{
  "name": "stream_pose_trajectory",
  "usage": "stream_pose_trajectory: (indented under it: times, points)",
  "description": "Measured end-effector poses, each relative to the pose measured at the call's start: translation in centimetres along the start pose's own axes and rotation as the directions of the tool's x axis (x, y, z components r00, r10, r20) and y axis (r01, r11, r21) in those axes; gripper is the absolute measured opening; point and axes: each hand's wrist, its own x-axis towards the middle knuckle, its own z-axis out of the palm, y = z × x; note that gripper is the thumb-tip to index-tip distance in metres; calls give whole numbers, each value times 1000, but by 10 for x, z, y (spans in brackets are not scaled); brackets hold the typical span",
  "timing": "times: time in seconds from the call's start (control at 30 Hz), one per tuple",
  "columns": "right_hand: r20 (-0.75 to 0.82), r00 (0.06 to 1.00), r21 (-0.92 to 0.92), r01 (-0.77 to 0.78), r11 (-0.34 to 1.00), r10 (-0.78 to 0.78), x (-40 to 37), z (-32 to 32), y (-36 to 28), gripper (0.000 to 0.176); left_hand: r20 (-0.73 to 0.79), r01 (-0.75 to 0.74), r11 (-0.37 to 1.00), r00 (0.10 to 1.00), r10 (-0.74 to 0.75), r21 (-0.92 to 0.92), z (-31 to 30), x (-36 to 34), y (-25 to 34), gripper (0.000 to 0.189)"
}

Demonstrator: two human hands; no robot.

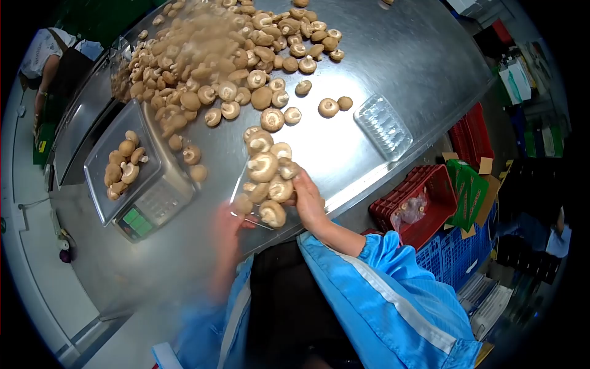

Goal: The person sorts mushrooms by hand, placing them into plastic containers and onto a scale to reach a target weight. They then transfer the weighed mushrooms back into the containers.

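A clear plastic tray (238, 187), heaped with several shiitake mushrooms (263, 166), is at the near edge of the metal table. My right hand (310, 202) is closed around the tray's right side, its fingers against the mushrooms. At the tray's lower left corner, my left hand (230, 229) is closed on the edge; haze and blur soften its outline. Beyond the tray lies a large pile of loose mushrooms (261, 97), partly smeared by a hazy patch. A second clear tray (384, 128), holding no mushrooms, rests to the right.
Left of my hands stands a digital scale (161, 206) with several mushrooms on its pan (98, 161). A red crate (384, 212) and a green carton (466, 194) are beyond the right edge of the table (424, 55). Another person (46, 58) stands at far left.
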Motion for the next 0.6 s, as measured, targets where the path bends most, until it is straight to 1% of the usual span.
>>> stream_pose_trajectory:
  times: [0.07, 0.1, 0.13, 0.17, 0.2, 0.27, 0.3, 0.37, 0.43, 0.47, 0.53, 0.57, 0.6]
  points:
    - [56, 998, 0, -26, 1000, 26, 3, 10, 13, 43, -93, 28, 998, 995, -23, 55, -15, -1, 7, 43]
    - [91, 995, 33, -34, 999, 31, 2, 17, 16, 41, -142, 46, 996, 989, -34, 81, -24, -1, 10, 43]
    - [124, 991, 61, -59, 996, 51, 2, 25, 19, 40, -187, 47, 967, 982, 0, 249, -36, 0, 8, 43]
    - [156, 985, 90, -86, 992, 71, 3, 33, 23, 39, -182, -36, 945, 978, 99, 324, -55, 3, 1, 42]
    - [183, 978, 77, -120, 990, 105, 3, 38, 29, 38, -168, -117, 910, 966, 197, 398, -77, 8, -12, 42]
    - [238, 956, 49, -187, 981, 170, 6, 48, 41, 37, -177, -157, 902, 953, 244, 402, -99, 9, -15, 41]
    - [239, 949, 26, -220, 975, 208, 6, 52, 46, 36, -181, -176, 897, 946, 268, 405, -102, 10, -9, 41]
    - [240, 929, -25, -284, 959, 281, 7, 60, 54, 34, -208, -131, 925, 954, 215, 357, -103, 4, 6, 41]
    - [220, 897, -3, -392, 920, 383, 9, 62, 61, 33, -103, -266, 782, 917, 385, 563, -127, 17, -17, 41]
    - [211, 875, 5, -448, 894, 437, 10, 61, 65, 33, 7, -349, 685, 893, 449, 639, -135, 19, -25, 40]
    - [207, 856, -57, -472, 880, 473, 12, 55, 74, 32, 122, -415, 602, 877, 466, 682, -141, 20, -33, 39]
    - [208, 847, -88, -482, 872, 489, 12, 51, 76, 32, 125, -402, 627, 890, 438, 668, -145, 21, -39, 39]
    - [213, 838, -221, -460, 860, 503, 11, 45, 75, 31, 129, -390, 649, 902, 412, 653, -149, 22, -43, 38]
